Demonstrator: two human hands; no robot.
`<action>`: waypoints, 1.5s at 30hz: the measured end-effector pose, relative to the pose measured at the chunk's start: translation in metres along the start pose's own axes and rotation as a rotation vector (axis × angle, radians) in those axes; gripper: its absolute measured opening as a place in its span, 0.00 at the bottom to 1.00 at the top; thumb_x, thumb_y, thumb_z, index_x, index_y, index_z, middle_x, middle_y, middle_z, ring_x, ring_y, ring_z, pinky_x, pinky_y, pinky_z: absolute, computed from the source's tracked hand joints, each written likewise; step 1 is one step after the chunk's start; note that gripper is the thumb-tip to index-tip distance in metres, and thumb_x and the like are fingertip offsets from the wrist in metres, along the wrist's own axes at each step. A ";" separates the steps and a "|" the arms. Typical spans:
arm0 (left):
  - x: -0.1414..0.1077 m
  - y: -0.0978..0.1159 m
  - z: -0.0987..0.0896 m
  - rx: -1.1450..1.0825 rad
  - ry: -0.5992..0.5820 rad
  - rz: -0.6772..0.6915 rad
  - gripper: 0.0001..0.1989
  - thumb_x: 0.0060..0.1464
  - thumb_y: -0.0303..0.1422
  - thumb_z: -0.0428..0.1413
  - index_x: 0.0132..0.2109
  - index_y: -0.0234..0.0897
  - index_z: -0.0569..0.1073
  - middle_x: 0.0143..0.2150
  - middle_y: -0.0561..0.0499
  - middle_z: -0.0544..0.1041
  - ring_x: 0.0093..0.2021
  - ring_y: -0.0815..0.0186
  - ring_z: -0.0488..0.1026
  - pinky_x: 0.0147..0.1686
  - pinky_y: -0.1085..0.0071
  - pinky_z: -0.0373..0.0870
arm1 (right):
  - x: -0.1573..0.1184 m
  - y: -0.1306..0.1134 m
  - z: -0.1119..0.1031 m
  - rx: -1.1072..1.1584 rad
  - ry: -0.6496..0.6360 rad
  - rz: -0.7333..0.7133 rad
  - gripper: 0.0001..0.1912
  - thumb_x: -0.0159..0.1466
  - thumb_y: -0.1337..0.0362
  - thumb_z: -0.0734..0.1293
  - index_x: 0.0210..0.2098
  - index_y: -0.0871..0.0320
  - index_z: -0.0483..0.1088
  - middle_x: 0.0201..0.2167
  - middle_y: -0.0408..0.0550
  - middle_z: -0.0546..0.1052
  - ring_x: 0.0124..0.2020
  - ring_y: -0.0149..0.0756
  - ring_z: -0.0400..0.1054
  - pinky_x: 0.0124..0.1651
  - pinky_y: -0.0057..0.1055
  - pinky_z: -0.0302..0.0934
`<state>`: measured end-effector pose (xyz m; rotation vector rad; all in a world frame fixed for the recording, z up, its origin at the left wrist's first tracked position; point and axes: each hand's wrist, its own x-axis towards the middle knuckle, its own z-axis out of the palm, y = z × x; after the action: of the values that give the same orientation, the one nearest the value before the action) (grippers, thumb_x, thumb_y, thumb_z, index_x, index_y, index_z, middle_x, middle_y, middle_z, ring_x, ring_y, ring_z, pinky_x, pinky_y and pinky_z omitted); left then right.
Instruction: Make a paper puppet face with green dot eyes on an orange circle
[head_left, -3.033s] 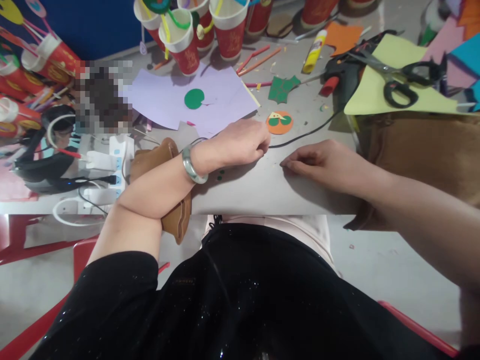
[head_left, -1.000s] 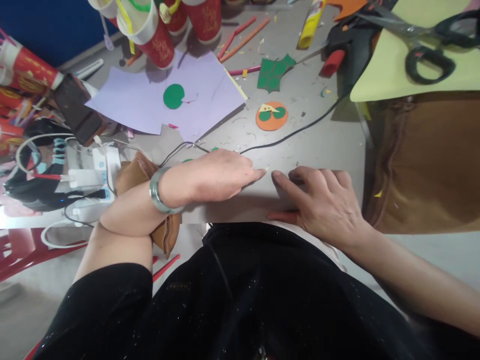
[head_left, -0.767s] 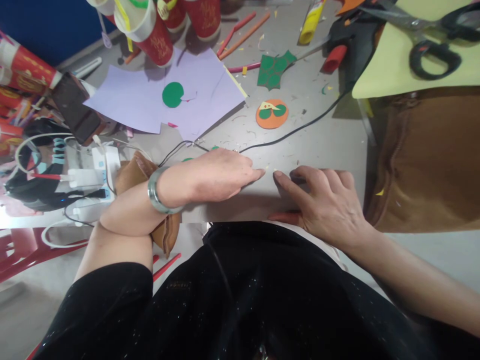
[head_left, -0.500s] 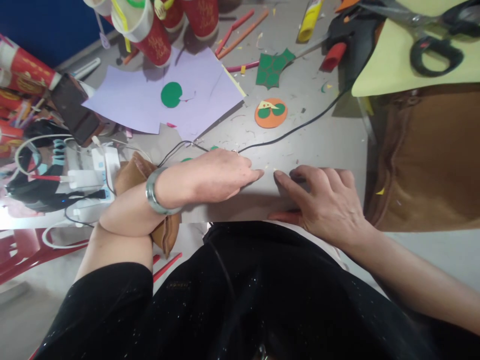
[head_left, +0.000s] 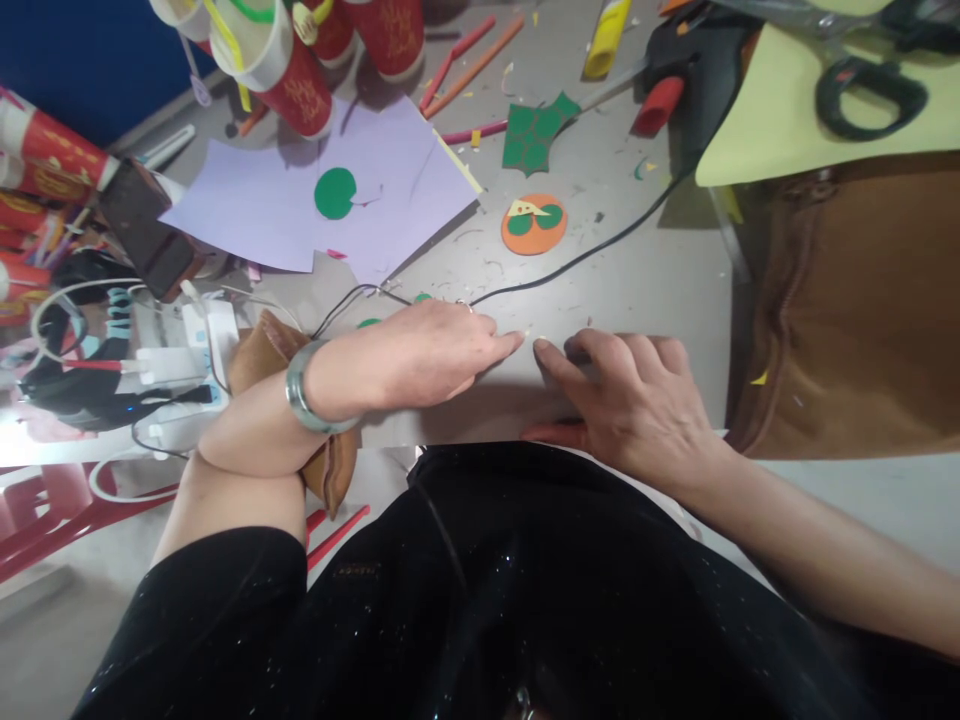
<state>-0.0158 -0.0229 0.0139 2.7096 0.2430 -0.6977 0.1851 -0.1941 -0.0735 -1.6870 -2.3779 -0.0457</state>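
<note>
My left hand rests low over the grey tabletop, its index finger stretched out beside a tiny pale scrap. The rest of its fingers curl beneath the palm and are partly hidden. Opposite it, my right hand lies with fingers apart and fingertips on the table, holding nothing that I can see. A thin black cord passes just beyond my left knuckles. Beyond both hands lies an orange disc with green rounds and a pale yellow triangle on it. Two green pieces peek out behind my left hand.
Purple paper bears a notched green circle. Farther back are a green-patterned cutout, red paper cups, a glue gun and black-handled scissors. A brown bag lies right; a power strip sits left.
The view has shifted slightly, so the things on the table appear a little farther left. My right hand sits marginally closer to my left; both keep nearly the same pose.
</note>
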 end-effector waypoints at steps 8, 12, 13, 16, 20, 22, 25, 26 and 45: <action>0.000 0.000 0.000 -0.016 -0.008 -0.002 0.26 0.64 0.25 0.49 0.66 0.38 0.74 0.44 0.44 0.83 0.38 0.61 0.78 0.35 0.67 0.66 | -0.003 0.005 0.003 -0.014 0.124 -0.046 0.33 0.78 0.42 0.57 0.62 0.61 0.75 0.47 0.58 0.78 0.42 0.46 0.64 0.44 0.41 0.51; -0.001 -0.001 0.001 -0.015 0.003 0.006 0.26 0.64 0.25 0.49 0.67 0.37 0.74 0.43 0.45 0.83 0.37 0.61 0.77 0.35 0.67 0.66 | -0.004 0.004 0.004 0.035 0.085 -0.004 0.33 0.76 0.41 0.59 0.64 0.59 0.75 0.49 0.59 0.78 0.43 0.46 0.65 0.43 0.41 0.50; -0.001 -0.001 0.002 -0.007 0.002 0.007 0.27 0.64 0.25 0.49 0.67 0.37 0.73 0.43 0.45 0.82 0.37 0.61 0.77 0.35 0.67 0.66 | -0.003 0.003 0.004 0.046 0.074 0.003 0.35 0.76 0.39 0.58 0.64 0.59 0.75 0.49 0.60 0.78 0.42 0.46 0.65 0.42 0.41 0.49; -0.001 -0.001 0.003 0.020 -0.006 0.007 0.27 0.63 0.25 0.49 0.67 0.38 0.73 0.43 0.45 0.82 0.37 0.61 0.77 0.34 0.67 0.65 | 0.001 0.002 0.003 0.048 0.012 0.031 0.40 0.74 0.32 0.55 0.64 0.56 0.76 0.48 0.60 0.79 0.41 0.47 0.65 0.42 0.41 0.50; -0.001 -0.002 0.003 0.008 0.001 0.007 0.28 0.64 0.25 0.49 0.69 0.38 0.73 0.43 0.45 0.82 0.36 0.61 0.76 0.34 0.67 0.64 | 0.000 0.003 0.003 0.001 -0.005 0.024 0.39 0.74 0.33 0.53 0.64 0.54 0.75 0.47 0.58 0.79 0.41 0.47 0.65 0.42 0.41 0.51; -0.001 -0.002 0.003 0.007 0.003 0.009 0.28 0.64 0.25 0.49 0.69 0.38 0.73 0.43 0.45 0.82 0.37 0.61 0.76 0.34 0.67 0.64 | -0.002 0.004 0.004 -0.003 0.036 0.003 0.37 0.76 0.36 0.53 0.63 0.55 0.76 0.48 0.58 0.79 0.41 0.47 0.65 0.43 0.41 0.52; -0.001 -0.002 0.003 0.010 0.009 0.009 0.28 0.64 0.26 0.48 0.68 0.39 0.73 0.43 0.45 0.82 0.38 0.61 0.77 0.33 0.67 0.65 | -0.004 0.005 0.005 0.041 0.028 0.022 0.35 0.76 0.37 0.53 0.63 0.54 0.76 0.49 0.57 0.79 0.42 0.46 0.65 0.44 0.41 0.52; -0.001 -0.002 0.003 0.005 0.013 0.008 0.28 0.64 0.26 0.48 0.68 0.39 0.73 0.43 0.45 0.82 0.37 0.61 0.77 0.33 0.67 0.65 | -0.003 0.005 0.005 0.066 0.013 0.039 0.36 0.76 0.36 0.54 0.63 0.54 0.76 0.49 0.58 0.79 0.42 0.47 0.65 0.43 0.41 0.51; 0.001 -0.002 0.001 -0.002 0.055 0.023 0.27 0.63 0.24 0.47 0.65 0.38 0.77 0.42 0.44 0.83 0.35 0.62 0.76 0.34 0.68 0.66 | 0.000 0.003 -0.001 0.109 -0.031 0.071 0.33 0.75 0.37 0.58 0.62 0.52 0.77 0.50 0.60 0.80 0.43 0.51 0.68 0.43 0.44 0.58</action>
<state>-0.0161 -0.0211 0.0124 2.7276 0.2259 -0.6170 0.1881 -0.1932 -0.0727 -1.7313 -2.2957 0.1207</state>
